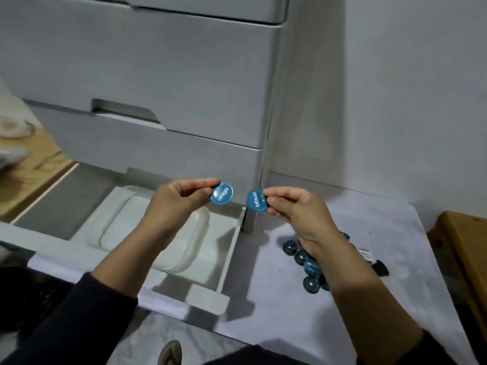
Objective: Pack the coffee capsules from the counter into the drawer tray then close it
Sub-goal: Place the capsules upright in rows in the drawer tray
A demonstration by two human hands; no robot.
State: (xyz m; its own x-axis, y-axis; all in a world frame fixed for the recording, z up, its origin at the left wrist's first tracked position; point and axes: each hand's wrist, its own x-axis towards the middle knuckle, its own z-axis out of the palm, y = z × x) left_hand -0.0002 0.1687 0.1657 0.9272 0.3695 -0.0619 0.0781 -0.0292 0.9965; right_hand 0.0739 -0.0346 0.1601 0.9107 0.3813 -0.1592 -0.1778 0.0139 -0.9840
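Observation:
My left hand (pixel 175 204) pinches a blue coffee capsule (pixel 222 193) by its rim, foil lid facing me, above the far right corner of the open white drawer (pixel 232 248). My right hand (pixel 297 209) pinches a second blue capsule (pixel 257 201) just right of the drawer's side wall. A clear tray (pixel 123 219) lies inside the drawer, with no capsules visible in it. Several more blue capsules (pixel 308 267) lie in a heap on the grey surface under my right forearm.
Closed grey drawers (pixel 147 83) rise behind the open one. A small dark wrapper (pixel 379 268) lies right of the capsule heap. A wooden piece (pixel 463 248) stands at the far right, a wooden shelf (pixel 29 164) at the left. A sandal (pixel 171 353) shows below.

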